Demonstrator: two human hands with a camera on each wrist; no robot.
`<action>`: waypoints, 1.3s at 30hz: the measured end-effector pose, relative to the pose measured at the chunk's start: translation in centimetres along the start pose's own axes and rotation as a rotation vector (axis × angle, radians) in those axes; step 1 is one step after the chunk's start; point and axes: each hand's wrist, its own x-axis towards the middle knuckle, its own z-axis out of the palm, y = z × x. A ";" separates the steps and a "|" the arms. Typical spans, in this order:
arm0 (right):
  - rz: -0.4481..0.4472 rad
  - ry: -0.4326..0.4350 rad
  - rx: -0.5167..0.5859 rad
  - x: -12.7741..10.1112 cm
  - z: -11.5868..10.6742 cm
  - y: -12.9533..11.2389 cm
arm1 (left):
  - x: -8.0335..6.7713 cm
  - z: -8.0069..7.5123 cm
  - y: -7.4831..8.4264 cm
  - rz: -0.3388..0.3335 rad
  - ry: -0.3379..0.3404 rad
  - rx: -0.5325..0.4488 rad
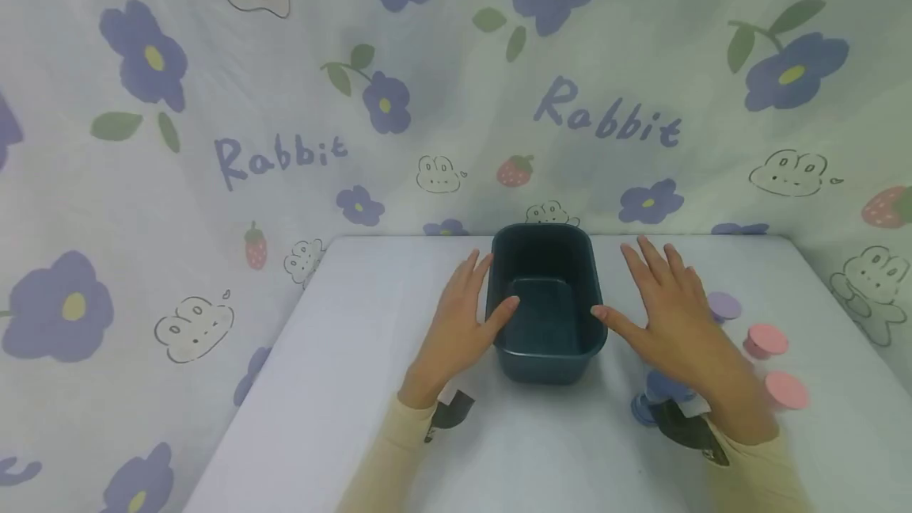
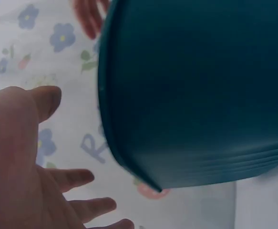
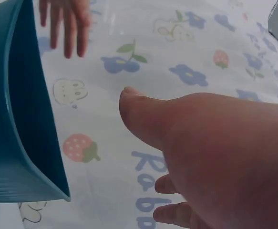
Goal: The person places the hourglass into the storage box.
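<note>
A dark teal rectangular tub point(image 1: 546, 301) stands empty in the middle of the white table point(image 1: 356, 386). My left hand point(image 1: 461, 315) lies flat beside its left wall with fingers straight, the thumb tip at the rim. My right hand point(image 1: 666, 311) hovers open beside the right wall, its thumb near the rim. In the left wrist view the tub's wall point(image 2: 196, 95) fills the right side, with my open left hand point(image 2: 29, 157) beside it. In the right wrist view the tub point(image 3: 19, 124) is at the left, apart from my open right hand point(image 3: 215, 152).
Right of my right hand lie round caps: a lilac one point(image 1: 724, 306), two pink ones point(image 1: 766, 340) point(image 1: 786, 390), and a blue one point(image 1: 659, 394) partly under my wrist. A flower-and-rabbit printed cloth point(image 1: 285, 101) hangs behind and to both sides of the table.
</note>
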 end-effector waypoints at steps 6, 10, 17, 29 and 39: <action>-0.040 0.024 0.120 -1.3 -1.5 0.4 | -0.5 0.8 -0.7 -0.077 -0.058 -0.092; 0.008 0.028 0.195 -2.2 -2.3 1.1 | -0.9 1.4 -1.2 -0.110 -0.109 -0.138; 0.109 0.095 0.274 -4.5 -3.2 3.3 | -1.1 2.5 -1.6 -0.094 -0.191 -0.195; 0.221 0.321 0.287 -8.0 -3.1 8.5 | -0.5 3.2 -1.6 -0.076 -0.264 -0.273; 0.094 0.485 0.341 -8.8 -2.4 11.9 | -0.6 2.9 -1.9 -0.102 -0.246 -0.299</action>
